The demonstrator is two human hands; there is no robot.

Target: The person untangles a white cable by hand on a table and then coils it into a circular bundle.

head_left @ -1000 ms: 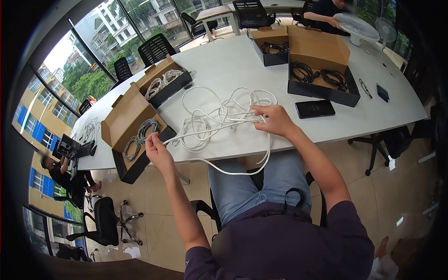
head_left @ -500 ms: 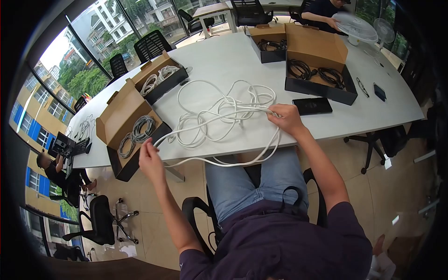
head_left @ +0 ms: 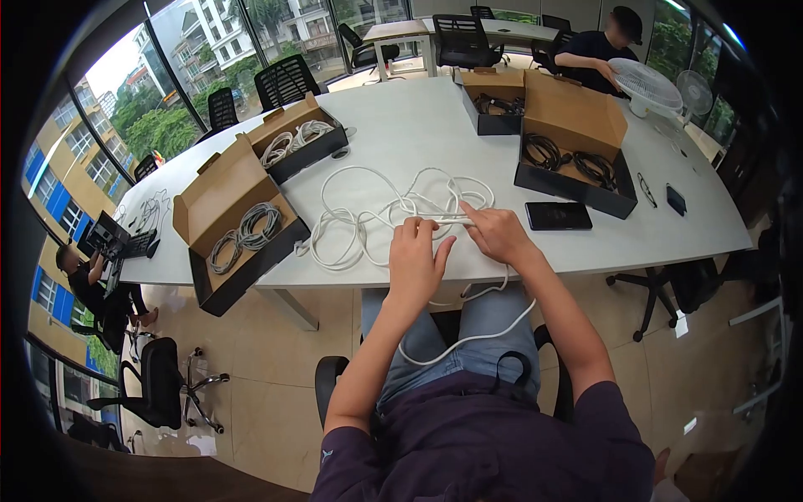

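Two hands, left and right, close together, both gripping one white cable; four open boxes and two phones on table.

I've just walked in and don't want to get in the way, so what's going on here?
A seated person has a white cable in their right hand, with the left hand up against it. Much of it lies in loops on the table; some hangs over their lap. Open boxes of coiled cables stand to both sides. Another person is handling a fan.
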